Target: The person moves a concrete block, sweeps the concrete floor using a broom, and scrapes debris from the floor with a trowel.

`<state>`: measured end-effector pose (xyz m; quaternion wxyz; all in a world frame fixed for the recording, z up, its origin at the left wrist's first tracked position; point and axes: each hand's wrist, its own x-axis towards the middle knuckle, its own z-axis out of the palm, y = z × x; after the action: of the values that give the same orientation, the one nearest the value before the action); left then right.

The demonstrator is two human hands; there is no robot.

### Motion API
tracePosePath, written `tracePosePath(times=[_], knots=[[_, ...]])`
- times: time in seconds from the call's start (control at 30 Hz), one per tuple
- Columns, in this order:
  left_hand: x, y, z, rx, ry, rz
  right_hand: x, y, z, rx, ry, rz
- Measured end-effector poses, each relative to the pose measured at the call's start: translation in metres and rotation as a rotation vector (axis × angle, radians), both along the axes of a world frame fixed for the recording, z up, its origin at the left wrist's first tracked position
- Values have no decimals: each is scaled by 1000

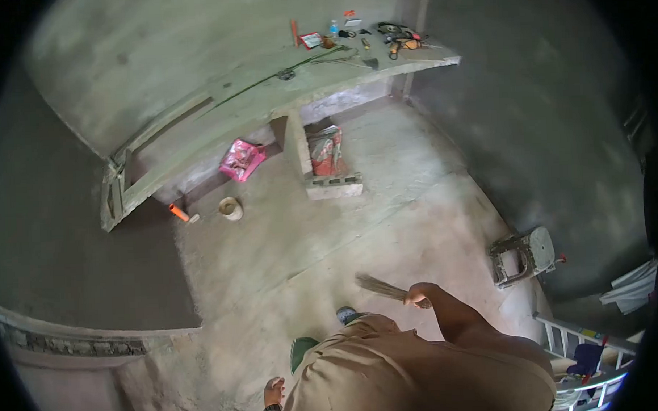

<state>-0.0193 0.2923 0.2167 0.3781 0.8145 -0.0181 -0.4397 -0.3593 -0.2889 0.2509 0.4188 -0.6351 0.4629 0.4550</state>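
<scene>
My right hand [419, 295] is closed around the bound end of a stick broom [381, 286]. Its bristles spread to the left, low over the dusty concrete floor [323, 242]. By my left side hangs my left hand [274, 390], a dark watch [271, 410] on its wrist. The fingers of that hand curl inward, and nothing shows in them. Between the hands, my shoe tip [345, 315] pokes out below my tan shirt [392, 363].
A concrete counter [253, 99] with tools runs along the far wall. Under or near it are a pink bag [242, 160], a bucket [230, 208], an orange pipe [178, 212] and a hollow block [334, 187]. To the right stand a stool [523, 257] and a ladder [558, 335].
</scene>
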Motion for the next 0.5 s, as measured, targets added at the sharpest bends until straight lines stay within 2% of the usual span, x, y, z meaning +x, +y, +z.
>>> tracePosePath(times=[0.1, 0.13, 0.17, 0.23, 0.27, 0.3, 0.4, 0.47, 0.5], knots=[[18, -44, -3, -88, 20, 27, -19, -7, -7, -7, -42, -46], [32, -40, -40, -207, 11, -26, -16, -11, -4, -5, -37, -58], [38, -53, -30, -203, 19, -38, -5, -14, -1, -33, -80, -75], [54, -82, 0, 173, -270, -415, 34, -19, 20, -31, -104, -51], [72, -93, -2, 181, -330, -562, 62, -23, 34, -4, -86, -7], [82, -107, -1, 179, -323, -572, 91, -25, 39, -52, -170, 111], [118, -191, 55, -20, -532, -595, 193, -25, 85, -294, -457, 393], [142, -264, 106, -153, -676, -637, 258, -32, 71, -389, -651, 559], [155, -302, 125, -239, -771, -652, 298, -35, 92, -337, -655, 620]])
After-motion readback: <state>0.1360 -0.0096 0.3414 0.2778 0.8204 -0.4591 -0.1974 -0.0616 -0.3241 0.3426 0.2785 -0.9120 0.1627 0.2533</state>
